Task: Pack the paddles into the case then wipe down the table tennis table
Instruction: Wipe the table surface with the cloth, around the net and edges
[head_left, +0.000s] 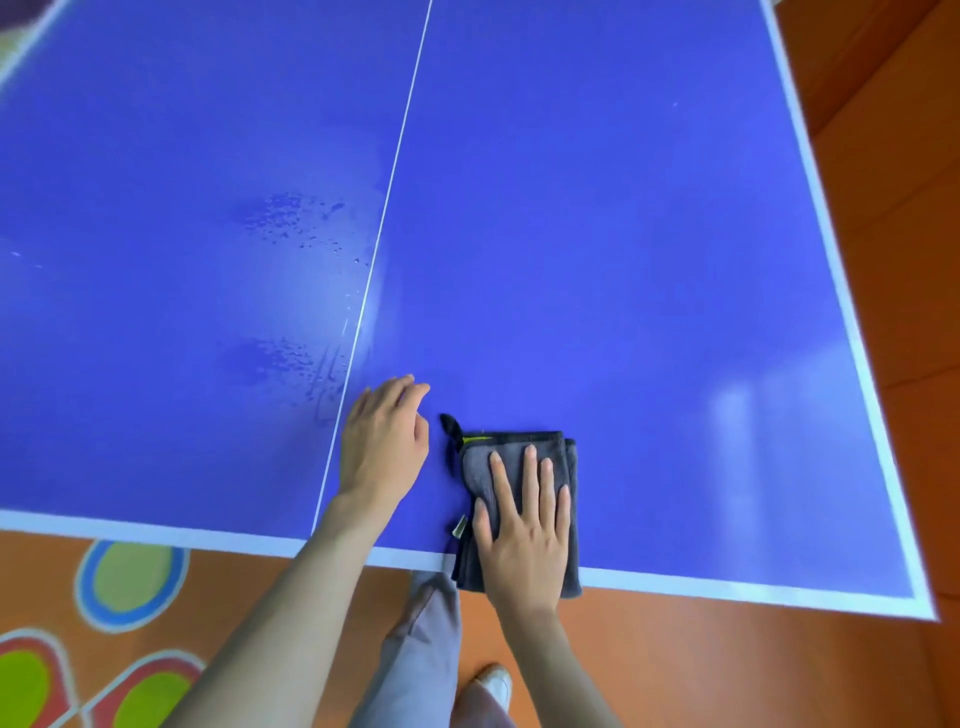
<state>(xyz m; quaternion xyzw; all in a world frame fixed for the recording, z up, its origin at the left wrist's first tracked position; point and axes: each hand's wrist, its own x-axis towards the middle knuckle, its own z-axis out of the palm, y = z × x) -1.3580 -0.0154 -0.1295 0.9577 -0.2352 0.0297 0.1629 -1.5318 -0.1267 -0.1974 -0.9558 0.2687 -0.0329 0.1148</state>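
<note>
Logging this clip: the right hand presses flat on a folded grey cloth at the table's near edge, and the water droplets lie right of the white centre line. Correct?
Not quite. The head view shows the droplets left of the centre line, not right. The rest holds: the right hand presses flat on the folded grey cloth at the near edge of the table.

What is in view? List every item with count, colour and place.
table tennis table: one, blue with white lines, fills most of the view
cloth: one, dark grey, folded, at the near edge, overhanging it
water droplets: two patches, left of the centre line
floor: orange, coloured ovals at lower left
shoe: one, white, below the table edge
left hand: on the table beside the centre line
right hand: flat on the cloth
</note>
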